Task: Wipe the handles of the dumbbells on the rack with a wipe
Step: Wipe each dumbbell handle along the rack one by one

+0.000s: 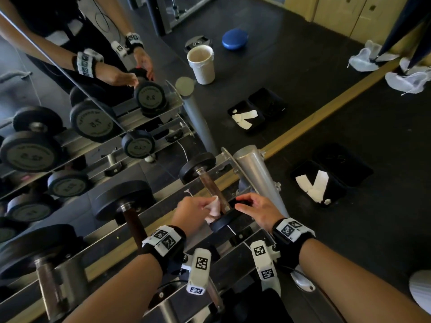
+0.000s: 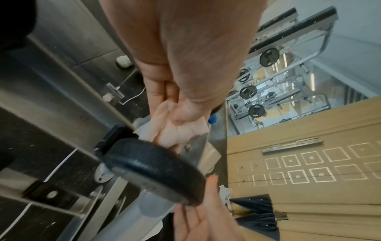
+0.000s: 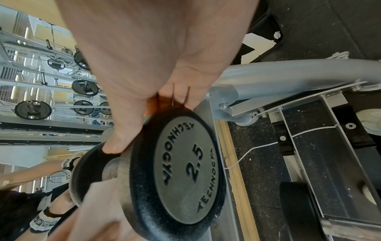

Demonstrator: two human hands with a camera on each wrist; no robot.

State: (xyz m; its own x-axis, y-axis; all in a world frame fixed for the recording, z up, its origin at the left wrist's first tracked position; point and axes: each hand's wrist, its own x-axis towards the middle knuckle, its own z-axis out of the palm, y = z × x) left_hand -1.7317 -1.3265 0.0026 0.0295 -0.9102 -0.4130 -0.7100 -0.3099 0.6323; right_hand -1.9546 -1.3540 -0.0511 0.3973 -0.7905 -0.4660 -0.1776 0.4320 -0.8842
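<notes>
The metal rack (image 1: 163, 206) carries black dumbbells (image 1: 126, 201) across its rails (the smallest (image 1: 198, 166) at its right end).

on the dark floor past the mirror edge i see a black tray (image 1: 335, 180) with white paper scraps in it. a white ribbed bin (image 1: 201, 64) and a blue disc (image 1: 235, 39) show in the mirror.
</notes>
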